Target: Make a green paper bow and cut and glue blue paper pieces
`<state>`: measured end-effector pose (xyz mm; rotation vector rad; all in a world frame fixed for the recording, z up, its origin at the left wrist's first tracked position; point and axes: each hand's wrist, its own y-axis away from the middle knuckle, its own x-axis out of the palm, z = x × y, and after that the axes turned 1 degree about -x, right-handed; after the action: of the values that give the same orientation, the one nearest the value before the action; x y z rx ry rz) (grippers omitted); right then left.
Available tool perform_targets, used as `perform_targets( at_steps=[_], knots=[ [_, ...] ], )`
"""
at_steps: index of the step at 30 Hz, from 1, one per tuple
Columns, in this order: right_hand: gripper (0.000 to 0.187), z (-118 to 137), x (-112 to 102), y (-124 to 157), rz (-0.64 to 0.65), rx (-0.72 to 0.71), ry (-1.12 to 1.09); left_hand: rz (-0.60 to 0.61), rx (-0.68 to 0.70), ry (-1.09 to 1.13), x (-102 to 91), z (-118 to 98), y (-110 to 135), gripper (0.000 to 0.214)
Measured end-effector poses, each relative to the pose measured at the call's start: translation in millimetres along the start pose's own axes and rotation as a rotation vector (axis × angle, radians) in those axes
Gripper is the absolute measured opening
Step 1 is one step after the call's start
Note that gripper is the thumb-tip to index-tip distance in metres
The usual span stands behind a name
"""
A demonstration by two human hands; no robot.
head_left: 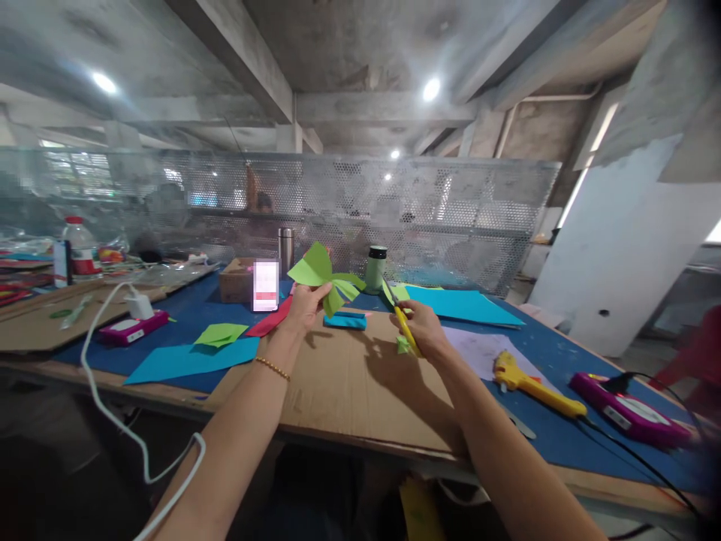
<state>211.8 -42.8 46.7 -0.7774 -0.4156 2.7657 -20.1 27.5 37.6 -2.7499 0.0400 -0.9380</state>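
Observation:
Held up over the cardboard sheet (332, 383) is a green paper cutout (313, 267) with several flared, petal-like lobes. The fingers of my left hand (309, 304) pinch it near its middle. To the right, my right hand (422, 324) is wrapped round yellow-handled scissors (404, 321), whose blades point up and away, apart from the paper. Below the scissors a small green paper scrap (402, 345) lies on the cardboard. A folded blue paper piece (345, 321) rests at the cardboard's far edge, between my hands.
Blue paper (185, 359), a green piece (221, 334) and a purple power strip (134, 328) lie left. A phone (265, 285) stands before a cardboard box (235, 281). Rightward are a yellow glue gun (538, 389), lilac paper (470, 349) and another power strip (631, 409). A jar (375, 272) stands behind.

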Motion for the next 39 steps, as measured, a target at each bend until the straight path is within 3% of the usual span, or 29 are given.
perform_targets(
  at_steps=[3, 8, 14, 23, 39],
  knots=[
    [0.04, -1.1, -11.5, -1.4, 0.002, -0.024, 0.081, -0.047, 0.046, 0.022, -8.4, -6.8, -6.9, 0.03],
    [0.045, 14.5, -16.7, 17.9, 0.319, 0.006, -0.016, -0.032, 0.04, 0.079, -12.2, -13.2, -9.9, 0.033],
    [0.04, 15.7, -10.4, 21.8, 0.444, -0.01, -0.01, 0.008, -0.014, 0.109, -10.3, -15.9, -5.4, 0.023],
    [0.031, 18.0, -9.8, 23.9, 0.492, -0.049, -0.007, 0.06, -0.081, 0.075, -2.5, -21.2, 5.2, 0.022],
    [0.043, 32.5, -12.4, 33.1, 0.528, -0.125, 0.004, 0.147, -0.099, 0.001, -2.9, -17.9, 7.7, 0.016]
  ],
)
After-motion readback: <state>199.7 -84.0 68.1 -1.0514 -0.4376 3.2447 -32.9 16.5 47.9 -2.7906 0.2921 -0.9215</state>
